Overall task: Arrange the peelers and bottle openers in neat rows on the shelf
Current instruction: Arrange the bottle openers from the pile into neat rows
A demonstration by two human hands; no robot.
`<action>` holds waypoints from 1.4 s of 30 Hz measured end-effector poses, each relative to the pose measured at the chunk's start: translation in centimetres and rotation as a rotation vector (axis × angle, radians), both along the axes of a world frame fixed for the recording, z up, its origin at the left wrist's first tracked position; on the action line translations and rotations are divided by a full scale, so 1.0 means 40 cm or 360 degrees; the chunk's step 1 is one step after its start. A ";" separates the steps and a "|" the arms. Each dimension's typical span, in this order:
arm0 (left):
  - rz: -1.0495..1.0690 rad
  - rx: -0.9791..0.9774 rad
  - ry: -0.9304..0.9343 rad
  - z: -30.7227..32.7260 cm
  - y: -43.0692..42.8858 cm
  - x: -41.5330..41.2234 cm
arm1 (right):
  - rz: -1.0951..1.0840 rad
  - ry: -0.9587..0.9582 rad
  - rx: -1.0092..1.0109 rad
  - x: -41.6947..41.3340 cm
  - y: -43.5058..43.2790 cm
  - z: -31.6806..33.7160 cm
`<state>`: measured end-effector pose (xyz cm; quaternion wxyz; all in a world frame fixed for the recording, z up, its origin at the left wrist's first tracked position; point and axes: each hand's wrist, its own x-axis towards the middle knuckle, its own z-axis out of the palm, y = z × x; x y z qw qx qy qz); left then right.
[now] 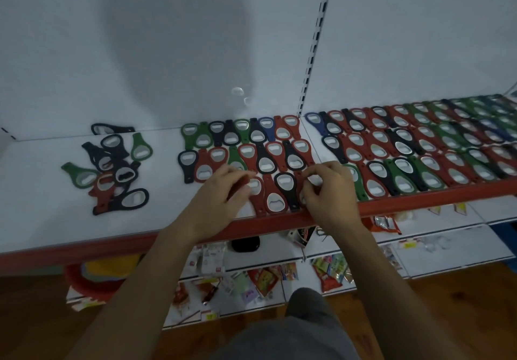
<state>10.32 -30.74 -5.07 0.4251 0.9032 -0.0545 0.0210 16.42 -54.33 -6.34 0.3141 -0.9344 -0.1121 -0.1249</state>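
- the white shelf (42, 220) is bounded toward the camera by its red front edge (419, 206), which is taken as the reference for all positions below.
- arranged bottle openers (419, 141) in red, green, black and blue are laid flat in three rows behind the red front edge, from its middle out to its right end; neighbours are set head to tail and touch.
- lower shelves (447, 245) carrying small packets are seen beneath the red front edge.
- a loose pile (112, 169) of bottle openers is found behind the left part of the red front edge, well apart from the rows; its pieces overlap at mixed angles.
- the left hand (223, 192) is held just behind the middle of the red front edge, at the left end of the front row; a red bottle opener (242, 182) is pinched between its thumb and curled fingers.
- the right hand (327, 189) is held just behind the red front edge, near the left hand; its fingers are curled down onto the front row, thumb and forefinger drawn together; whether an opener is gripped cannot be told.
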 end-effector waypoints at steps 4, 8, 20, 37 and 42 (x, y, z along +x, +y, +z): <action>0.0096 -0.0280 -0.0015 0.014 0.011 -0.009 | 0.0009 -0.0017 -0.0028 0.009 0.011 0.007; 0.0347 -0.0521 -0.0075 0.033 0.013 -0.009 | 0.0010 -0.0059 -0.0014 0.014 0.011 0.004; 0.0640 0.0096 0.0094 0.008 0.021 -0.015 | -0.0049 0.0001 0.0000 0.011 -0.001 -0.018; 0.0617 0.0485 0.0015 0.007 -0.014 -0.006 | 0.0043 0.0103 0.0147 -0.018 -0.028 -0.005; 0.0631 0.0466 -0.0022 0.003 -0.018 -0.009 | 0.0010 0.0091 0.0171 -0.017 -0.036 0.003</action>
